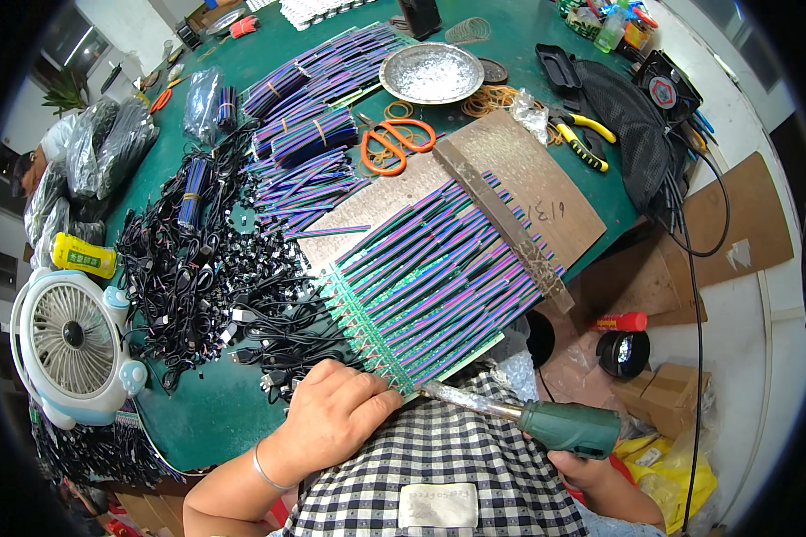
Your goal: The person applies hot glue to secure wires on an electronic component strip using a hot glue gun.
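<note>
My right hand [587, 470], partly hidden beneath the tool, grips a green heat gun [569, 428]. Its metal nozzle points left, with the tip at the near corner of a green circuit board [363, 327]. My left hand [336, 412] is closed at that same corner, fingers curled down beside the board's edge; what they pinch is hidden. Rows of striped flat wires [448, 259] run from the board toward the far right, under a metal bar [506, 228]. Black USB cables [287, 322] lie along the board's left edge, beside my left hand.
Left of the cables stands a white fan [72, 336] with a yellow canister [82, 255] behind it. Beyond the board lie orange-handled scissors [390, 148], bundled striped wires [313, 134] and a metal bowl [432, 73]. Yellow-handled pliers [587, 139] rest near a black mesh bag [618, 134].
</note>
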